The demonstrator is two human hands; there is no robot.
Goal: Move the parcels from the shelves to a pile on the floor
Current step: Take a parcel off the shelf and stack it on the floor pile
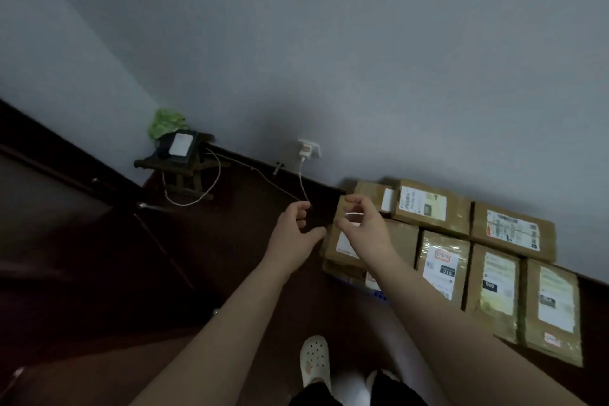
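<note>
The parcels (pixel 441 260) lie on the dark floor (pixel 230 257), flat and label-up. They are packed edge to edge in two rows against the base of the wall (pixel 362 59), to your right and ahead. The back row runs with its long sides along the wall. The front row's long sides point out from the wall toward you.

The left-end parcel (pixel 400 241) matters most. It sits on top of at least one other parcel at the near-left corner of the group, directly under your right hand (pixel 359 224). That hand is plainly the nearer one.

Your left hand (pixel 296 224) hangs just beside the pile's left edge, over bare floor. Both arms are stretched forward and down, forearms almost parallel, with the hands close together but not touching.

The fingers of both hands are loosely curled with the thumbs held apart, and neither hand grips anything. Your right hand looks to be a little above the parcel's label, but you cannot be sure of that gap from this angle.

No shelves are in view, so the next parcel probably lies behind you or to one side.

Past your left hand, a charger sits in a wall socket (pixel 309 149). Its cable (pixel 303 181) trails down across the floor close to the pile's corner. Farther left, a small dark stool (pixel 184 175) carries a flat device (pixel 179 145) and something green (pixel 166 123). Your pale shoe (pixel 314 361) is planted near the pile.
</note>
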